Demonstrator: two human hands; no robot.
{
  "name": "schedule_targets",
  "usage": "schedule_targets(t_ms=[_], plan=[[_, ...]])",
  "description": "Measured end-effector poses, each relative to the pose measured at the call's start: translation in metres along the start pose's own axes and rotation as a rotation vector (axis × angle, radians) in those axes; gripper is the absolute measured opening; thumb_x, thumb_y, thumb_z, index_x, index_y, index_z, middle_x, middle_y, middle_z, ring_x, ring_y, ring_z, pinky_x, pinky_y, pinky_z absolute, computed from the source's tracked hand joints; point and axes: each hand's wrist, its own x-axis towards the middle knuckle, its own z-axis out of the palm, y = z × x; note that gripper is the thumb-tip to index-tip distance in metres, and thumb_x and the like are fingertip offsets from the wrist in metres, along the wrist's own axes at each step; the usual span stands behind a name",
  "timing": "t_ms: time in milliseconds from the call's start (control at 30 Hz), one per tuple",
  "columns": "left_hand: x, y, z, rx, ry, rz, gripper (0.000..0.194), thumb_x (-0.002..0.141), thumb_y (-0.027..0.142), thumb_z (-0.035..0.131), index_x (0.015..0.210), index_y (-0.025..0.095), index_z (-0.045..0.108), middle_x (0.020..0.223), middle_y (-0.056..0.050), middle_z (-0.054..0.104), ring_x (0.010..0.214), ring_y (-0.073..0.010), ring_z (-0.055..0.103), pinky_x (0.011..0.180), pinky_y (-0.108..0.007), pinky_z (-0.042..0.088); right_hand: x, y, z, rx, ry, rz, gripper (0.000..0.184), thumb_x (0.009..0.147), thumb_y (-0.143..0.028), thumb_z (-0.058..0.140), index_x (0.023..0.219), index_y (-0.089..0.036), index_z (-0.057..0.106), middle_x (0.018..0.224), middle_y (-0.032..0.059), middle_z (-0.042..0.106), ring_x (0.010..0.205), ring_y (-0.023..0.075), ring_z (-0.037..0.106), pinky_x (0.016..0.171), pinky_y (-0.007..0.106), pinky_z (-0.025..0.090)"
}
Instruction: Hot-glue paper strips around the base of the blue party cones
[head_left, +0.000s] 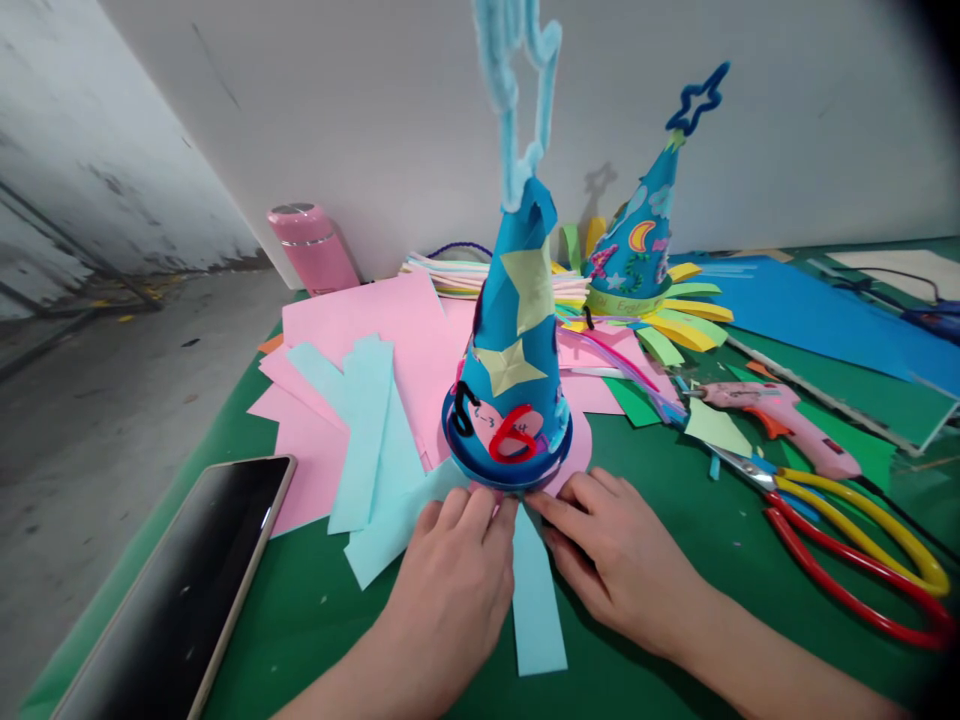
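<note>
Both left hand [454, 580] and right hand [622, 555] bunch fingers, clamping unclear; uneven pressure could tip the blue cone hat [526, 345].

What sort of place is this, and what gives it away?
Probably a craft workspace, judging by the glue gun, the scissors and the decorated cone. Whether it's a workshop, classroom or home, I can't tell.
</note>
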Motion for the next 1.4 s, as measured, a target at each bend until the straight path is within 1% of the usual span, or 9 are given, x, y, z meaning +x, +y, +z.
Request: schedule_targets(t_ms=[133,233,467,633,867,1133,1300,1400], plan=[[-0.0031,-0.0021,0.0016,-0.042,0.002,-0.014,0.037,0.082,0.012,0.032,0.116,0.018,0.046,0.093,-0.008,0.052,0.081,-0.0229,0.047,0.069,-0.041,0.043,-0.0017,0.0014,0.0011,0.002,-0.005,-0.007,0.029,0.086,-0.027,0.035,0.111,-0.025,0.050,0.087,0.0048,0.049,0.079,0.0182,0.041,0.066,0.033,0.032],[-0.0036,-0.0026,0.0036,-0.046,0.017,-0.019,0.038,0.082,0.012,0.032,0.118,0.018,0.044,0.094,-0.008,0.051,0.080,-0.0227,0.046,0.069,-0.041,0.042,-0.0010,0.0011,0.0010,-0.002,0.000,-0.005,0.028,0.087,-0.027,0.034,0.110,-0.026,0.050,0.086,0.0046,0.049,0.078,0.0182,0.041,0.066,0.032,0.031],[-0.0005,0.0016,0.0044,-0.023,0.046,-0.028,0.032,0.087,0.022,0.029,0.110,0.017,0.050,0.091,-0.008,0.053,0.080,-0.0244,0.046,0.069,-0.043,0.042,-0.0019,0.0009,0.0018,0.002,0.017,-0.013,0.028,0.085,-0.026,0.038,0.109,-0.025,0.051,0.087,0.0052,0.050,0.080,0.0187,0.042,0.067,0.032,0.031],[-0.0020,-0.0001,0.0054,-0.039,0.064,-0.011,0.034,0.087,0.025,0.031,0.114,0.017,0.048,0.095,-0.009,0.053,0.082,-0.0244,0.046,0.070,-0.043,0.041,-0.0021,0.0013,0.0034,0.015,0.032,-0.014,0.028,0.085,-0.027,0.036,0.110,-0.025,0.051,0.088,0.0057,0.050,0.081,0.0188,0.043,0.067,0.033,0.032],[-0.0027,0.0017,0.0038,-0.057,0.078,-0.023,0.034,0.086,0.026,0.031,0.115,0.019,0.047,0.096,-0.008,0.052,0.084,-0.0250,0.046,0.072,-0.044,0.041,-0.0015,0.0010,0.0017,0.021,0.033,-0.008,0.028,0.086,-0.027,0.036,0.109,-0.026,0.051,0.087,0.0053,0.050,0.081,0.0188,0.043,0.067,0.032,0.032],[-0.0019,0.0030,0.0041,-0.072,0.087,-0.042,0.033,0.085,0.027,0.034,0.113,0.018,0.049,0.095,-0.009,0.053,0.083,-0.0252,0.046,0.071,-0.044,0.042,-0.0006,-0.0019,0.0011,0.021,0.051,0.000,0.028,0.084,-0.025,0.038,0.109,-0.024,0.051,0.088,0.0059,0.052,0.081,0.0198,0.044,0.067,0.033,0.033],[-0.0034,0.0006,0.0048,-0.114,0.136,-0.032,0.033,0.085,0.027,0.035,0.114,0.019,0.048,0.093,-0.009,0.054,0.082,-0.0249,0.047,0.070,-0.043,0.042,-0.0001,-0.0023,0.0012,0.062,0.099,0.008,0.026,0.081,-0.023,0.043,0.104,-0.023,0.054,0.087,0.0057,0.053,0.083,0.0203,0.047,0.068,0.034,0.035],[-0.0060,-0.0036,0.0068,-0.196,0.224,-0.018,0.030,0.085,0.025,0.035,0.110,0.017,0.049,0.092,-0.010,0.055,0.081,-0.0234,0.048,0.070,-0.041,0.042,-0.0019,0.0013,-0.0002,0.217,0.179,0.014,0.023,0.082,-0.021,0.042,0.101,-0.021,0.056,0.084,0.0053,0.055,0.080,0.0179,0.049,0.070,0.032,0.038]])
